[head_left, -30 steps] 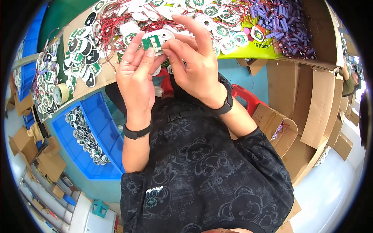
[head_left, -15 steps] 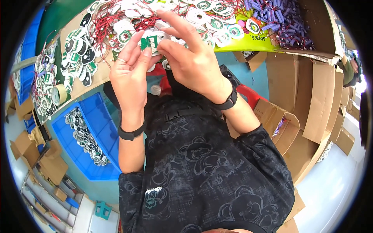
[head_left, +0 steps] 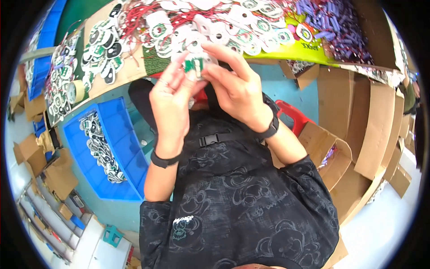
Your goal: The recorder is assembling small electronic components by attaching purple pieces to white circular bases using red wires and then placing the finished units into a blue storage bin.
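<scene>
Between my two hands, near the table's front edge, is a small white plastic housing with a green circuit board (head_left: 191, 65) on it. My left hand (head_left: 171, 103) is closed on its left side, thumb and fingers pinching it. My right hand (head_left: 237, 87) has its thumb and index finger closed at the right side of the same board. The fingers cover part of the piece, and motion blurs its details. Just beyond lie white round housings (head_left: 195, 41) with red wires (head_left: 139, 20), heaped on the table.
To the left, more boards and black-and-white pieces (head_left: 107, 49) lie beside a tape roll (head_left: 77, 91). A blue bin (head_left: 123, 134) of parts stands lower left. Purple cylinders (head_left: 331, 27) fill a carton at the back right. Cardboard boxes (head_left: 336, 98) and a red stool (head_left: 293, 117) stand to the right.
The view has shifted, so both hands and the board appear further right and lower. The right-hand fingers have drawn closer in to the board; both hands remain on it.
</scene>
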`<action>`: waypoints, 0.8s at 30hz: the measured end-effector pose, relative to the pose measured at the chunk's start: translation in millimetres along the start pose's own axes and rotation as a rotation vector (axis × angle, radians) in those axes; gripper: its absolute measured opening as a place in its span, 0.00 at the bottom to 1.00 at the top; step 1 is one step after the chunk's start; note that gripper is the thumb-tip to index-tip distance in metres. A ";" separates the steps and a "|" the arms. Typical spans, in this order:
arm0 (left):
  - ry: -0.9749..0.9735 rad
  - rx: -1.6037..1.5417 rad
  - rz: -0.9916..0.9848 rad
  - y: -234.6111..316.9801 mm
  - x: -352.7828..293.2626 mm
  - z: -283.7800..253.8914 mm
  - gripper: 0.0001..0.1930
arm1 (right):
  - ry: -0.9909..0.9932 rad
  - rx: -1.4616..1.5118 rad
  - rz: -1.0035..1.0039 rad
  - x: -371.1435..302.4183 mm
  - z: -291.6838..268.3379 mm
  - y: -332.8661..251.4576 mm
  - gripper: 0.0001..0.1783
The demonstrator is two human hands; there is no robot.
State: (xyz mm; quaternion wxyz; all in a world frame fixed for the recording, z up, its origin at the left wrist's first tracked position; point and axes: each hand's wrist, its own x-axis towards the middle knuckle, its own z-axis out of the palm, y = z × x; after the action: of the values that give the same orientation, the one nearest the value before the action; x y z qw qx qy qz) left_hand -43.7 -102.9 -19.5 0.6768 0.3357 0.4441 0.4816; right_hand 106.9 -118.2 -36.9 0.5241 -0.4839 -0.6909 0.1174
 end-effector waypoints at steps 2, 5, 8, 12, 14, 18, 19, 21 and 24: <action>-0.014 -0.027 -0.043 -4.2 -12.5 -4.0 0.24 | -0.017 0.020 0.078 -6.8 -8.6 -9.9 0.09; 0.042 0.012 -0.062 -12.8 -25.3 -0.2 0.25 | -0.066 -0.015 0.018 -17.6 -11.1 -8.9 0.09; 0.077 -0.078 -0.066 -14.2 -17.5 -7.1 0.25 | -0.017 0.047 0.006 -12.5 3.1 -2.8 0.10; -0.055 -0.004 -0.054 -5.8 -10.2 -7.6 0.23 | -0.070 0.087 0.123 -9.0 -22.2 -6.3 0.12; -0.139 -0.034 -0.016 -0.6 -6.0 -1.4 0.20 | 0.001 0.124 0.148 -8.9 -25.4 -4.6 0.13; -0.178 -0.013 -0.115 -3.3 6.5 11.4 0.20 | -0.036 0.155 0.215 -7.0 -47.9 3.2 0.13; -0.188 -0.016 -0.121 -4.2 8.2 14.9 0.20 | -0.087 0.185 0.246 -5.7 -55.8 6.2 0.12; -0.166 0.099 -0.099 -7.1 8.2 17.1 0.20 | -0.036 0.054 0.287 -10.5 -73.3 27.6 0.14; -0.190 0.154 -0.124 -10.3 8.0 10.9 0.19 | 0.083 -0.271 0.479 -16.9 -103.5 70.5 0.16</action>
State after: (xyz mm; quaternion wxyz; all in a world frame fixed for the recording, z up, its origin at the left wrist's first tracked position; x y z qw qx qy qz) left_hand -28.9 -98.8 -26.7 0.7166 0.4027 0.4333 0.3696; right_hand 231.8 -131.7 -50.7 0.4398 -0.7035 -0.5441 0.1246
